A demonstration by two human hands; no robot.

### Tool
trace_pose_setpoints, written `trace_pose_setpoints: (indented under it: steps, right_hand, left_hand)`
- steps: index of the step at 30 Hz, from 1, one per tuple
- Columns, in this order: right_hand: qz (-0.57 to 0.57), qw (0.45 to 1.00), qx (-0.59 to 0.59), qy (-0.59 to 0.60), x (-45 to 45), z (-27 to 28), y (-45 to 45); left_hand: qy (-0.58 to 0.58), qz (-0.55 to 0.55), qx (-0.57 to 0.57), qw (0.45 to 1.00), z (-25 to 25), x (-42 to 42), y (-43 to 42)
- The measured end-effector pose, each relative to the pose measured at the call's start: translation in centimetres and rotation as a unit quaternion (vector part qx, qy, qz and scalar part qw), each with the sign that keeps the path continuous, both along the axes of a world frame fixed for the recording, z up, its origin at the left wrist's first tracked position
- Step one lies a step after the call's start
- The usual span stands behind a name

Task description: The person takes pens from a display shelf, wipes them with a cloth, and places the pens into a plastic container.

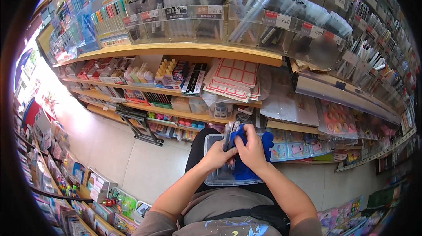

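Observation:
My left hand (216,153) is closed around a small bundle of clear-barrelled pens (230,131), their ends pointing up and away from me. Pressed against the pens from the right, my right hand (252,147) grips a bright blue cloth (247,168). Folds of the cloth hang down and spread out to the right of that hand. Under both hands a clear plastic bin (212,179) rests on my lap. The cloth and my hands hide much of its inside, so I cannot make out what lies in it.
Ahead stands a wooden shelf (176,50) with clear pen racks (176,14) and price tags. Below are boxes and red-bordered label sheets (233,75). A black folding stand (140,124) is on the tiled floor (145,165) to the left. Stocked displays (103,187) flank me lower left.

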State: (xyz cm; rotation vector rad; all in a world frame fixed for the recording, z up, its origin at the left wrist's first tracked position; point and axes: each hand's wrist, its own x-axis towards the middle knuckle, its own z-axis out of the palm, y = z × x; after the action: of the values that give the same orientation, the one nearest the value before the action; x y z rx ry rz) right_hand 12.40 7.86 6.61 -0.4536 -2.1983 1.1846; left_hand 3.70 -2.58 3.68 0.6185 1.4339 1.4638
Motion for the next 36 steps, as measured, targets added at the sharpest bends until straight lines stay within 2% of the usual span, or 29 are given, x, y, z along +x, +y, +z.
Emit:
trace_pose_setpoints:
  steps: [3, 7, 13, 16, 17, 20, 26, 28, 32, 36]
  right_hand:
    - [-0.018, 0.999, -0.038, -0.012, -0.1, -0.2, 0.2]
    - [-0.014, 0.991, -0.1, 0.083, -0.5, -0.4, 0.1]
    - [-0.035, 0.991, -0.1, 0.076, -0.5, -0.7, 0.9]
    - [-0.084, 0.978, -0.145, 0.122, -0.4, -1.9, 2.0]
    - [-0.093, 0.966, -0.168, 0.171, -0.6, -2.1, 2.5]
    - [-0.133, 0.942, -0.221, 0.216, -0.2, -1.1, 3.4]
    - [-0.097, 0.928, -0.309, 0.183, -0.2, -1.4, 3.2]
    - [-0.026, 0.929, -0.35, 0.114, 0.0, -2.9, 2.6]
    - [-0.017, 0.937, -0.335, 0.098, 0.0, -3.5, 1.7]
    - [-0.067, 0.88, -0.442, 0.163, 0.0, -1.9, 1.8]
  left_hand:
    - [0.006, -0.003, -0.001, 1.0, 0.2, -0.3, -0.2]
    - [0.019, -0.024, -0.021, 0.999, 0.5, -0.2, -0.3]
    - [0.018, -0.035, -0.029, 0.999, 0.9, -0.3, -0.4]
    - [-0.022, -0.015, 0.007, 1.0, 0.6, 0.1, -0.6]
    - [-0.04, -0.005, 0.024, 0.999, 0.4, 0.2, -0.6]
    - [-0.013, -0.042, 0.024, 0.999, 1.0, -0.1, -0.7]
    - [0.003, -0.061, 0.009, 0.998, 0.9, -0.3, -0.5]
    - [0.0, -0.038, 0.013, 0.999, 0.6, -0.2, -0.4]
    - [0.007, -0.02, -0.002, 1.0, 0.9, -0.1, -0.8]
    - [0.019, -0.024, 0.008, 0.999, 1.5, 0.0, -0.6]
